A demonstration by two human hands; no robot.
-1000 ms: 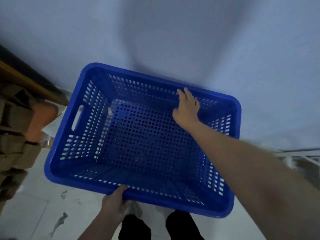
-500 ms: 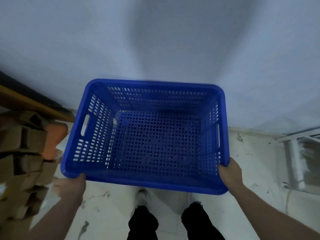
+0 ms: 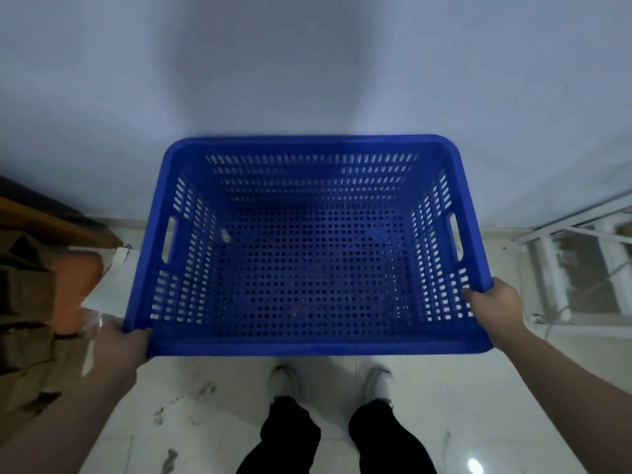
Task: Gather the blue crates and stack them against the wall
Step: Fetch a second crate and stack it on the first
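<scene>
An empty blue crate (image 3: 307, 348) with perforated walls and floor fills the middle of the view, level, its far rim close to the pale wall (image 3: 307, 63). My left hand (image 3: 119, 347) grips its near left corner. My right hand (image 3: 496, 302) grips its near right corner. The crate's underside is hidden, so I cannot tell whether it rests on the floor or on another crate.
Cardboard boxes (image 3: 24, 302) and an orange object (image 3: 75, 289) stand at the left, with a white sheet (image 3: 113, 285) beside the crate. A white metal frame (image 3: 581, 275) lies at the right. My legs and shoes (image 3: 328, 422) stand on the tiled floor (image 3: 205, 422).
My hands shifted from the near edge and the far inner wall to the two near corners. The crate swung square to the wall and came lower and closer to it.
</scene>
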